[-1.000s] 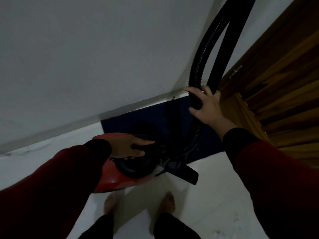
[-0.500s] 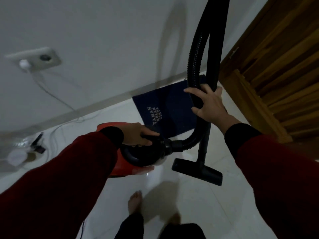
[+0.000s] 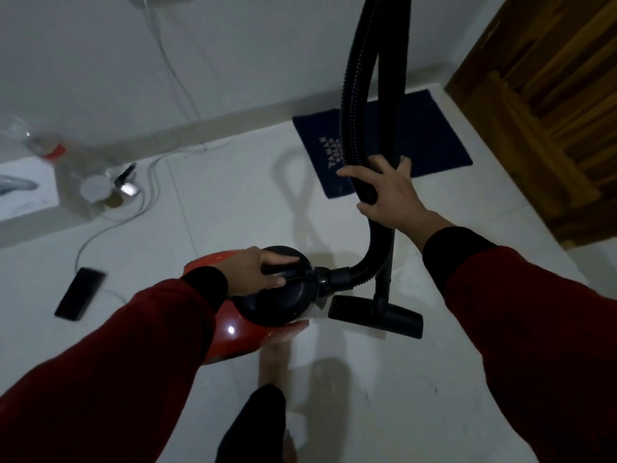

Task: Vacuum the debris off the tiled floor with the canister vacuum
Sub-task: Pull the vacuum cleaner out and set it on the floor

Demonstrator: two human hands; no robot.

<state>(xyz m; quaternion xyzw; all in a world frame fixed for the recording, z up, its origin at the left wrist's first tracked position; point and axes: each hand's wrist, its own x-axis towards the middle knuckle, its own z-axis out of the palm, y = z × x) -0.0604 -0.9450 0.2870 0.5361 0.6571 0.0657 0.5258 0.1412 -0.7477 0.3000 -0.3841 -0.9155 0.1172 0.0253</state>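
Fingers of the left hand point(image 3: 255, 272) are curling around the vacuum point(image 3: 267, 305) handle at centre; the right hand point(image 3: 389, 192) at two o'clock is wrapping hose point(image 3: 350, 128) and wand point(image 3: 390, 78) together, nozzle point(image 3: 375, 315) sitting on the floor point(image 3: 417, 396).

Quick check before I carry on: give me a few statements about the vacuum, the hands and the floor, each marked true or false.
1. The left hand grips the handle on the red canister. True.
2. The right hand is empty. False: it holds the hose and wand together.
3. The floor head sits on the blue mat. False: it is over white tile, nearer the person than the mat.
4. A dark phone lies on the floor left of the canister. True.
5. The hose is detached from the canister. False: it joins the front.
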